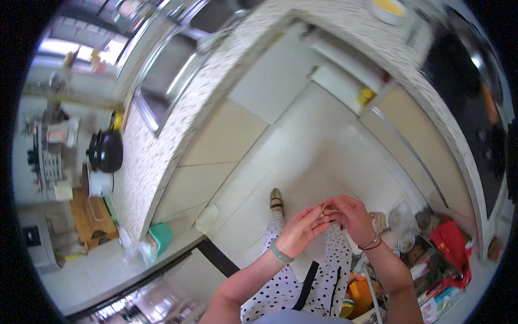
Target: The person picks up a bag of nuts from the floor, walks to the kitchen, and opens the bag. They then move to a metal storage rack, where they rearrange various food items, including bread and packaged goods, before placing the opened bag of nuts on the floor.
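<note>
My left hand (299, 231), with a pale green bangle at its wrist, meets my right hand (353, 217) in front of my body, above the tiled floor. The fingertips of both hands press together around a small yellowish-brown piece (324, 211). Fingers cover most of it, so its kind cannot be made out. Red and dark bands circle my right wrist. No other thing is touched by either hand.
A speckled counter (178, 116) bends around me, with a sink (171, 62) at the far left and a pan (475, 59) on the black stove (458, 86) at right. A cabinet drawer (340, 83) stands open ahead. Bags and jars crowd the floor near my right, beside a red bag (452, 245).
</note>
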A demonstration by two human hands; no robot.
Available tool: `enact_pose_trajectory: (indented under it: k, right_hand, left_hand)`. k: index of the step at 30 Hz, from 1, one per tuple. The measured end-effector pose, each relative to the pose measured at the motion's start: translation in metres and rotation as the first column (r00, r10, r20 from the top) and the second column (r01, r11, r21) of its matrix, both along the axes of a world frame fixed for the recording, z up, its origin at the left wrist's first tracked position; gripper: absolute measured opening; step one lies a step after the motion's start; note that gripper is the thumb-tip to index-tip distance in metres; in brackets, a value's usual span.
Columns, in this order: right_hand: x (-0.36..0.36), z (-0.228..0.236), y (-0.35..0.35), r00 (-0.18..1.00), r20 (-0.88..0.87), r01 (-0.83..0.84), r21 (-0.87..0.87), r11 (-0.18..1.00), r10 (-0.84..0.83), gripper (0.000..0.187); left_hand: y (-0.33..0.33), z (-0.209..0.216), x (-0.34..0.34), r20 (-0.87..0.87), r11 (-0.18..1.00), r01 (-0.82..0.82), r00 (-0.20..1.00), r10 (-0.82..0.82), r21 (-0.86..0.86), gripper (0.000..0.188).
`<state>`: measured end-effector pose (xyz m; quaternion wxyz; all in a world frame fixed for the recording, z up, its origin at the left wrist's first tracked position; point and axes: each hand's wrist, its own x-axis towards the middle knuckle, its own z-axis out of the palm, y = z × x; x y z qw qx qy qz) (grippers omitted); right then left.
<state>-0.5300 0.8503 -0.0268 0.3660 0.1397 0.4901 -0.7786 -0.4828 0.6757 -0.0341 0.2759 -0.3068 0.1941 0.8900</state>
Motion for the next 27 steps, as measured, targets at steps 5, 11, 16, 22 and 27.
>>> enact_pose_trajectory:
  k: [5,11,16,22,27]
  right_hand:
    - [0.0,-0.003,-0.198,0.963,0.087,-0.234,-0.212,0.949,0.256,0.043]
    - [0.051,0.039,-0.404,0.781,0.147,-0.529,-0.36,0.768,0.607,0.043]
    - [0.128,0.052,-0.531,0.583,0.079,-0.711,-0.433,0.555,0.808,0.047]
    - [0.179,0.036,-0.574,0.396,0.025,-0.82,-0.44,0.366,0.918,0.054]
    - [0.193,0.032,-0.578,0.315,0.093,-0.841,-0.434,0.323,0.944,0.052]
  left_hand:
    - [-0.172,0.004,0.053,0.018,0.903,-0.425,0.904,0.427,-0.065,0.017]
    - [-0.32,0.051,0.151,0.021,0.508,-0.855,0.509,0.86,-0.106,0.016]
    - [-0.41,0.069,0.239,-0.039,0.141,-0.988,0.144,0.989,-0.056,0.015]
    - [-0.462,0.064,0.332,-0.274,-0.197,-0.978,-0.172,0.946,-0.067,0.018]
    - [-0.497,0.049,0.375,-0.206,-0.479,-0.874,-0.456,0.866,-0.079,0.025]
